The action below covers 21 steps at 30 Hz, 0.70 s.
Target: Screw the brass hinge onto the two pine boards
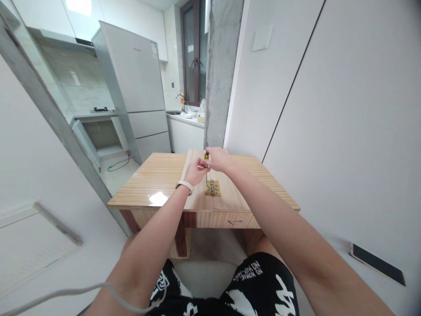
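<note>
A screwdriver with a yellow and black handle [206, 159] stands upright over a brass hinge [213, 188]. Its thin shaft runs down to the hinge's left leaf. My right hand [217, 159] is closed around the handle from above. Lower on the same handle, the fingers of my left hand [196, 170] are pinched; a white band circles that wrist. The hinge lies spread flat on light wooden boards [197, 202], across the line where two boards meet. Small screws or screw holes dot its leaves, too small to tell apart.
The boards lie on a striped wooden desk [138, 184] with a drawer [226, 220] at its front. Beyond are a grey fridge [138, 74] and a sink counter [187, 131]. White panels flank the right side, with a dark flat object [378, 264] low there.
</note>
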Motion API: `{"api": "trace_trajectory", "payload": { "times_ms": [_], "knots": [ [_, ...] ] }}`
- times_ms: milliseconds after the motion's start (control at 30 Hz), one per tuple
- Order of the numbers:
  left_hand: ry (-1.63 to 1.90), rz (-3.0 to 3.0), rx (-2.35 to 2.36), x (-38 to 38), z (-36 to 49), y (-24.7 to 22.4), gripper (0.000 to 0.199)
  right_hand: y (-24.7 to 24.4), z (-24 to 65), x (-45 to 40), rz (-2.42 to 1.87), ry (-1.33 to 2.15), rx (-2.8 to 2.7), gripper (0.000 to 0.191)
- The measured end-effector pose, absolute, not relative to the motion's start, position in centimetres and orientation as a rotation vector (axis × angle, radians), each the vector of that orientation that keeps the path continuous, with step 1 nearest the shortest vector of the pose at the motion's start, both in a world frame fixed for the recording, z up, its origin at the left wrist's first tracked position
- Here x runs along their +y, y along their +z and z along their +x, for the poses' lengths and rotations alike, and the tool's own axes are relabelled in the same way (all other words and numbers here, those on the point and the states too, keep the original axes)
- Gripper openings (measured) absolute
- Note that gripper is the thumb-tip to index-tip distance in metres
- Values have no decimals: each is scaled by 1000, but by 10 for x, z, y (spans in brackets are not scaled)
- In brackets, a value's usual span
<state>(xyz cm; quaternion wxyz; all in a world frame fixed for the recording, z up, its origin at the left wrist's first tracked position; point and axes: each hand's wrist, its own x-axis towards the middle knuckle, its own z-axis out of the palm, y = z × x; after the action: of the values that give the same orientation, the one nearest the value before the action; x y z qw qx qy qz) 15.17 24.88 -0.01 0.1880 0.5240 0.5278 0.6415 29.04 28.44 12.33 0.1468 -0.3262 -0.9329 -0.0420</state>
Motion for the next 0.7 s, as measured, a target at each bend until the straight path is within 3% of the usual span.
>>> {"api": "trace_trajectory", "payload": {
  "times_ms": [100, 233, 400, 700],
  "knots": [
    [1845, 1513, 1546, 248, 156, 0, 30, 122, 288, 270, -1016, -208, -2629, 29],
    [1820, 1608, 1604, 248, 156, -2, 27, 123, 285, 256, -997, -239, -2638, 25],
    [1674, 1615, 1376, 248, 150, 1, 35, 125, 283, 266, -928, -234, -2735, 16],
    [1638, 1556, 1198, 254, 144, -4, 30, 125, 290, 287, -744, -125, -2839, 39]
  ]
}}
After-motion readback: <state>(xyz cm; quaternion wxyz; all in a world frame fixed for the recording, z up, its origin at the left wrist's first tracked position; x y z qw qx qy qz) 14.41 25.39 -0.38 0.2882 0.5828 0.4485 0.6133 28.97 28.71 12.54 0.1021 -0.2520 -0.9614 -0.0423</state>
